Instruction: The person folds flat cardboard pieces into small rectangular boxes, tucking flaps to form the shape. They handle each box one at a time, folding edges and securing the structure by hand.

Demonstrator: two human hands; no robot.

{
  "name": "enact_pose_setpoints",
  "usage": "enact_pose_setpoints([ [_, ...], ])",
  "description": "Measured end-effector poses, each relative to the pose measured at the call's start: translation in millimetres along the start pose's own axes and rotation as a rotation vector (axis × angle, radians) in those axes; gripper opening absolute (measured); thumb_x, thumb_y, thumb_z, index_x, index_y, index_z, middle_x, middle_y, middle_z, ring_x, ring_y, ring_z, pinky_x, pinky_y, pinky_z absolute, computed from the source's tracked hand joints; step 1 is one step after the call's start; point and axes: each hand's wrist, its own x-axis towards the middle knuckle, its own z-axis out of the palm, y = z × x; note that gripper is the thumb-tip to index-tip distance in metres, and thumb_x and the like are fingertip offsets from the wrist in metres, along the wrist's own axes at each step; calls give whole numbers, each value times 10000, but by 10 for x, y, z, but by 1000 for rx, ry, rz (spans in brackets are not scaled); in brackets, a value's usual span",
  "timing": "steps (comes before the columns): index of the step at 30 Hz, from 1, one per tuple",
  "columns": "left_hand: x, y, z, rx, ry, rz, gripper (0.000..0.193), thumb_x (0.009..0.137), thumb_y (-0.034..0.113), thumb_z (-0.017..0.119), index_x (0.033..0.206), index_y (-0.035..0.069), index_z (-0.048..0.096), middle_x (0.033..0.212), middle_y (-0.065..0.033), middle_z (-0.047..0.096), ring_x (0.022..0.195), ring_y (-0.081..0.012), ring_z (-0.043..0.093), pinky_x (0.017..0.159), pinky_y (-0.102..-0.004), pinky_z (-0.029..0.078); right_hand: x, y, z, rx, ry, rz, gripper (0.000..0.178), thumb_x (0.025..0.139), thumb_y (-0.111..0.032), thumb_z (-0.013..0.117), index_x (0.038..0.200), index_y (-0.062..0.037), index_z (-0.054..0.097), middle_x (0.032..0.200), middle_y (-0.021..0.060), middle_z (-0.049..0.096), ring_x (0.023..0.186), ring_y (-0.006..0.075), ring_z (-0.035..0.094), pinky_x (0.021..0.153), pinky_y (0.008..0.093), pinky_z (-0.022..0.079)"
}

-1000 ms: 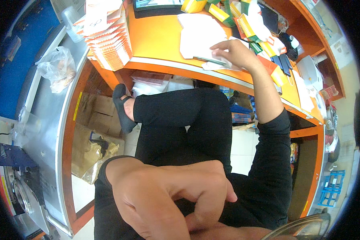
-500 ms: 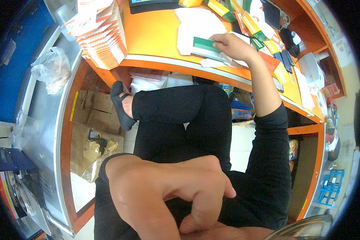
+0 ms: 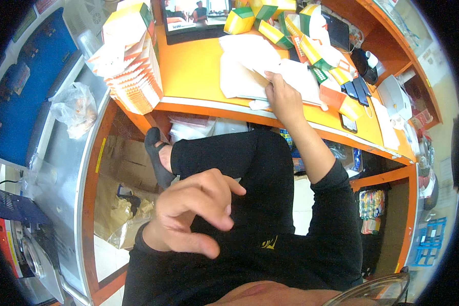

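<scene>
My right hand (image 3: 285, 99) reaches over the front edge of the orange desk. Its thumb and forefinger pinch the edge of a white sheet (image 3: 260, 58) at the stack of white papers (image 3: 232, 81), with a brownish surface showing beneath. Over my lap hovers my left hand (image 3: 196, 211), its fingers bent but apart and nothing between them. No green card shows in view.
Flattened orange-and-white cartons (image 3: 132, 71) rise in a tall pile on the desk's left, beside a screen (image 3: 196, 18). Yellow-green boxes (image 3: 275, 33) crowd the back. A phone (image 3: 349, 123) lies near the right front edge; a plastic bag (image 3: 74, 109) sits far left.
The green card that was in my right hand has gone from sight, and that hand now pinches a white sheet. My left hand has moved up and left, its fingers spreading.
</scene>
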Motion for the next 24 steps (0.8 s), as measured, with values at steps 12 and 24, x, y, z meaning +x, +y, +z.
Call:
enact_pose_setpoints([
  [12,-161,-430,-89,754,471,19,837,852,266,760,1449,-87,292,1484,-255,329,1375,-357,372,1134,-457,287,-50,-861,-772,618,103,-190,436,909,41,535,1337,-37,567,1309,186,603,1173,296,624,969,329,500],
  [24,-192,-296,-63,1165,1,15,994,695,227,861,1467,-7,281,1433,-311,412,1294,-466,467,1061,-499,412,-488,-1541,-1090,1251,-47,-197,769,653,-418,896,1167,4,509,1004,133,601,846,245,668,804,329,548],
])
